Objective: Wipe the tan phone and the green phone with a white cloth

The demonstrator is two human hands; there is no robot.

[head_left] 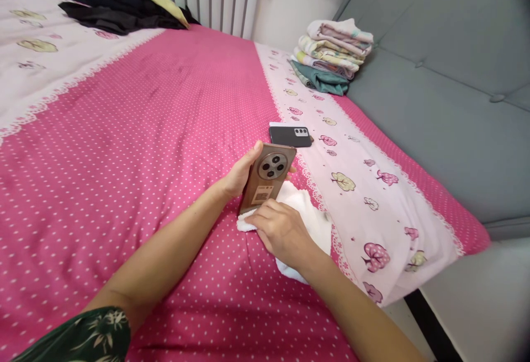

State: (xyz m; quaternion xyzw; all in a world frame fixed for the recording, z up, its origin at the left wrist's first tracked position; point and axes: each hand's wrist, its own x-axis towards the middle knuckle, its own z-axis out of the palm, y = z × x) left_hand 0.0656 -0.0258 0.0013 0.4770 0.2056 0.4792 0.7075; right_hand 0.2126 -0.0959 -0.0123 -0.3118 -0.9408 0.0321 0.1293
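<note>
1. A left hand (240,175) grasps a bronze phone (266,181) by its edges, tilted above a pink dotted bedspread (186,97), camera side showing.
2. The right hand (284,233), fingers closed on a white cloth (309,216), holds it against the phone's lower end.
3. Just beyond lies a black phone (285,136); folded fabrics (333,53) sit beside a gray headboard (439,47).

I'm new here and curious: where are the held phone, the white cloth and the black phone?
Held phone (264,182), head view: back, below camera ring.
White cloth (313,217), head view: its middle.
Black phone (284,136), head view: its back.
</note>
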